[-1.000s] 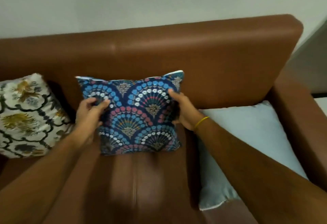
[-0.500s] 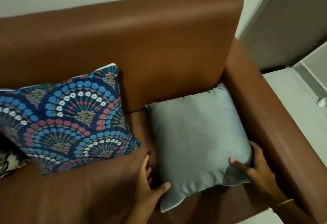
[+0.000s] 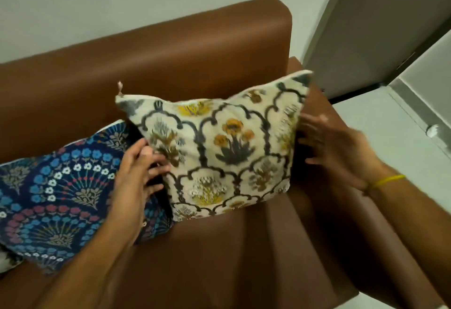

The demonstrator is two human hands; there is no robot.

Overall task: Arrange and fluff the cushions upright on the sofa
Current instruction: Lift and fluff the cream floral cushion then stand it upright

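A cream cushion point(image 3: 224, 152) with yellow flowers and dark arches stands upright against the brown sofa's backrest point(image 3: 151, 59), at the right end of the seat. My left hand point(image 3: 139, 174) lies on its left edge with the fingers spread. My right hand point(image 3: 336, 152), blurred by motion, is at the cushion's right edge with the fingers apart; a yellow band circles that wrist. A dark blue cushion point(image 3: 56, 191) with fan patterns leans against the backrest to the left, partly under my left forearm.
The sofa's right armrest point(image 3: 324, 223) runs under my right forearm. Beyond it lie pale floor point(image 3: 380, 133) and a grey door or panel point(image 3: 380, 20). A sliver of another patterned cushion point(image 3: 6, 261) shows at the lower left edge.
The grey cushion that my hands gripped half a second ago now shows a cream floral face and stands upright. Both hands moved from its lower corners up to its sides.
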